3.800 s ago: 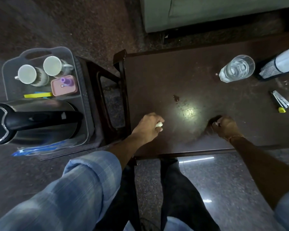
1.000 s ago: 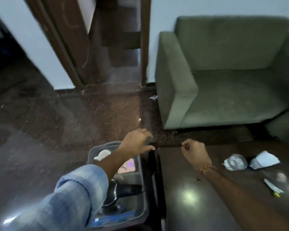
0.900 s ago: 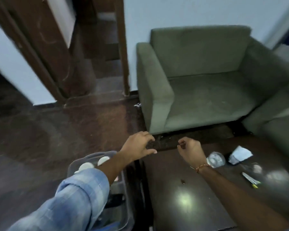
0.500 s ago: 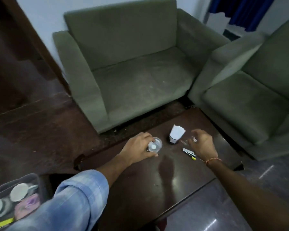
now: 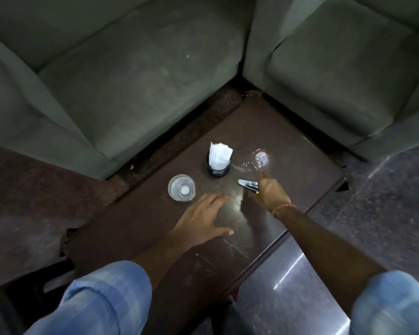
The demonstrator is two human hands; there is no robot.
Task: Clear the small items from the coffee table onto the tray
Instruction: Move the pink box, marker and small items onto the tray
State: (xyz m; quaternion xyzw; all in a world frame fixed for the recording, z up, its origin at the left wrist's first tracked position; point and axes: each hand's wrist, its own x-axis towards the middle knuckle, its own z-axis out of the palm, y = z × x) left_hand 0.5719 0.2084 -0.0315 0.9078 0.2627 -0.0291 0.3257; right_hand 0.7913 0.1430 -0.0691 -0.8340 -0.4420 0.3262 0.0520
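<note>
left hand (image 5: 201, 220) mid-table, glass (image 5: 181, 187) near edge

Dim room, overhead glare, wide-angle bend.
A pale glare patch sits on the glossy counter (image 5: 237, 201) between the hands; light streaks on the polished floor (image 5: 288, 281) at 5 o'clock. Sleeves at the bottom edge blur, and sofa edges bow outward.

On the dark table (image 5: 288, 146), a clear glass (image 5: 181, 191) stands upright at left. A black holder (image 5: 218, 168) with white tissue is set beside it. A metal clipper (image 5: 247, 184) lies flat, near clear wrap (image 5: 260, 159).
</note>
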